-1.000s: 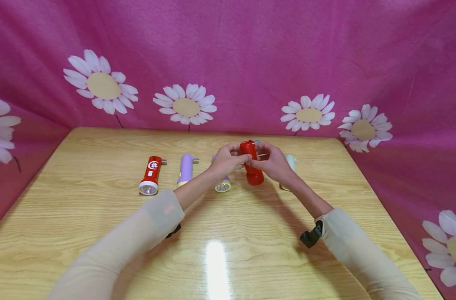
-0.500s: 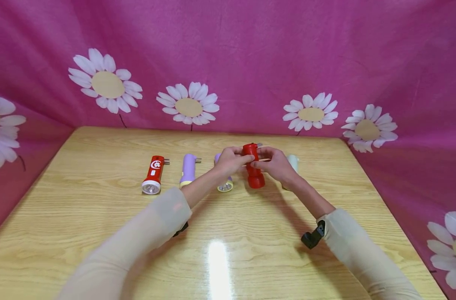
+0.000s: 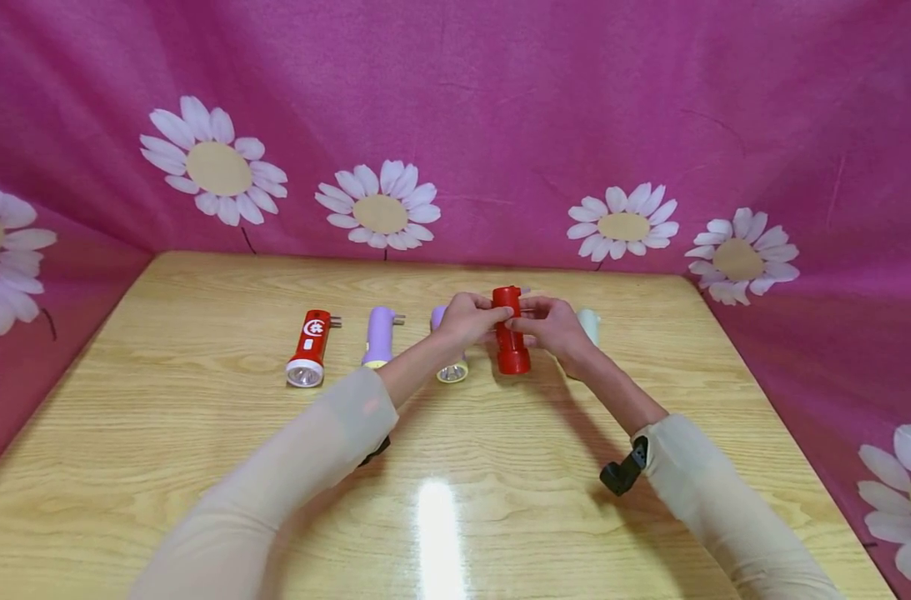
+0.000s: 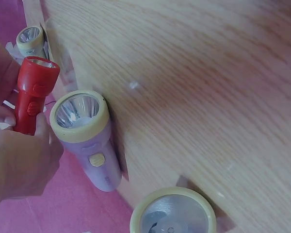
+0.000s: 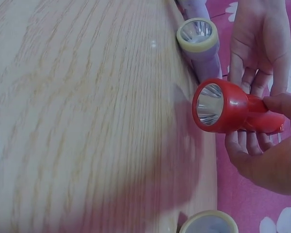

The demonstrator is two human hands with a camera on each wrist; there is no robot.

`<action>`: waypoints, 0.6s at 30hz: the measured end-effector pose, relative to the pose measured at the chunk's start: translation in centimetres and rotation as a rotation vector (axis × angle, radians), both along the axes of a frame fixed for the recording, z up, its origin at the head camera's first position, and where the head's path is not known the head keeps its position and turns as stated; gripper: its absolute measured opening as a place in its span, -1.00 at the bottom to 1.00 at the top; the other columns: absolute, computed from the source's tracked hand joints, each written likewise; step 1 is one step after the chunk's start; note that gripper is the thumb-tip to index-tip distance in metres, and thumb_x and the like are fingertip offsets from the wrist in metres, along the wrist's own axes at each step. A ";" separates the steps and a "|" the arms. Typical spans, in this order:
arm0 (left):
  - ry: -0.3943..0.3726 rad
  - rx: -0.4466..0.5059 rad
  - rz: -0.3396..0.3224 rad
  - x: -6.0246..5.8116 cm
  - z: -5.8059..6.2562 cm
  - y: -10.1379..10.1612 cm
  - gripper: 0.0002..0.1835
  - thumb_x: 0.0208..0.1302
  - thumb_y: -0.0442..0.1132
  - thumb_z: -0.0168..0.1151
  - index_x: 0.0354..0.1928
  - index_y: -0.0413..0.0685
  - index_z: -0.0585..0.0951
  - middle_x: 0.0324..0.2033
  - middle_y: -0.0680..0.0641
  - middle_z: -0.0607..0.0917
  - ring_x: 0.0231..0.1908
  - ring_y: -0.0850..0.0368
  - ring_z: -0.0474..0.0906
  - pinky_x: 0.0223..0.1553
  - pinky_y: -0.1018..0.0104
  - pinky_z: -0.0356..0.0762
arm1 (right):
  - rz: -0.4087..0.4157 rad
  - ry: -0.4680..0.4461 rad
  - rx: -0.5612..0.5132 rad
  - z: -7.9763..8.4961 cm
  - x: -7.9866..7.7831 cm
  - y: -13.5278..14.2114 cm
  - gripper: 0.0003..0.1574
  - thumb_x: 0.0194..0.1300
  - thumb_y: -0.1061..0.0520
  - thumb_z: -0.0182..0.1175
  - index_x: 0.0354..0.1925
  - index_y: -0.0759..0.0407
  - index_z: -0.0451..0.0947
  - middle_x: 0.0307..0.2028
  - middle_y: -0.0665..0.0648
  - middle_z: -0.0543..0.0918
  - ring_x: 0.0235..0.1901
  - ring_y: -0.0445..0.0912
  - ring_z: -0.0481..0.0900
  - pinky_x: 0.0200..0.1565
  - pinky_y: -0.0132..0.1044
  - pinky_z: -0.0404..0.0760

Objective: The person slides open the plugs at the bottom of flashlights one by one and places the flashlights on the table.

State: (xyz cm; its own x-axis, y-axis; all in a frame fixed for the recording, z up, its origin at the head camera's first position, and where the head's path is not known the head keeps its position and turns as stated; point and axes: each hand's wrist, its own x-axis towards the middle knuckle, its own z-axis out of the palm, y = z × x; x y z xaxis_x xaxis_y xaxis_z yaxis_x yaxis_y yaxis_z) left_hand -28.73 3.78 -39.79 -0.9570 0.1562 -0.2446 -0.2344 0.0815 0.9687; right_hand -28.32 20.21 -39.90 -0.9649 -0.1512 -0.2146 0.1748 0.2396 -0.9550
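A red flashlight [image 3: 513, 357] stands nearly upright between both hands, held up over the table with its plug prongs toward the right. My left hand [image 3: 464, 325] grips it from the left, thumb across the body. From the other side my right hand [image 3: 558, 332] pinches it with thumb and fingers. The right wrist view shows the reflector of the red flashlight [image 5: 211, 105], its head wider than the body. A raised switch shows on the red flashlight [image 4: 32, 108] in the left wrist view. Behind my left hand lies a purple flashlight [image 3: 452, 372], partly covered.
On the wooden table [image 3: 200, 467], a red flashlight with a white rim [image 3: 310, 346] lies at the left. Beside it is another purple flashlight [image 3: 380, 335], its lower end behind the left arm. A pale green flashlight [image 3: 588, 323] is partly hidden behind the right hand. Pink flowered cloth [image 3: 485, 125] backs the table.
The held red flashlight has turned slightly and stands straighter than before. Both hands keep their hold on it. The head view has shifted a little, and the other flashlights lie as before.
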 end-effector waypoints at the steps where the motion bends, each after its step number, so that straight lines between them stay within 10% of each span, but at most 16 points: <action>1: -0.003 0.003 -0.002 -0.1 0.0 0.1 -0.70 0.32 -0.32 0.35 -0.04 -0.44 0.60 -0.12 -0.25 0.68 -0.12 -0.04 0.68 0.03 0.10 0.63 | -0.003 -0.008 -0.005 0.0 0.0 0.0 -0.43 0.32 0.29 0.24 0.23 0.49 0.37 0.01 0.26 0.53 -0.16 -0.11 0.58 0.00 -0.13 0.66; 18: -0.068 -0.006 -0.032 -0.4 -0.3 0.8 -0.75 0.37 -0.34 0.28 -0.08 -0.45 0.58 -0.08 -0.29 0.66 -0.15 -0.02 0.67 -0.01 0.13 0.65 | -0.025 -0.086 -0.019 -0.4 0.0 0.5 -0.42 0.33 0.27 0.24 0.24 0.49 0.36 0.02 0.27 0.55 -0.28 -0.13 0.64 -0.21 -0.35 0.70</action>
State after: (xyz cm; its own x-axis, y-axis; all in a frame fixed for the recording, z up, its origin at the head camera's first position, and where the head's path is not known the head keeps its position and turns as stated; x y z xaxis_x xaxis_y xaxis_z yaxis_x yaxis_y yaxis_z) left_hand -29.17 4.54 -40.07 -0.9325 0.1849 -0.3101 -0.2970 0.0956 0.9501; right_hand -28.32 20.74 -40.26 -0.9467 -0.1316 -0.2940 0.2620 0.2162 -0.9405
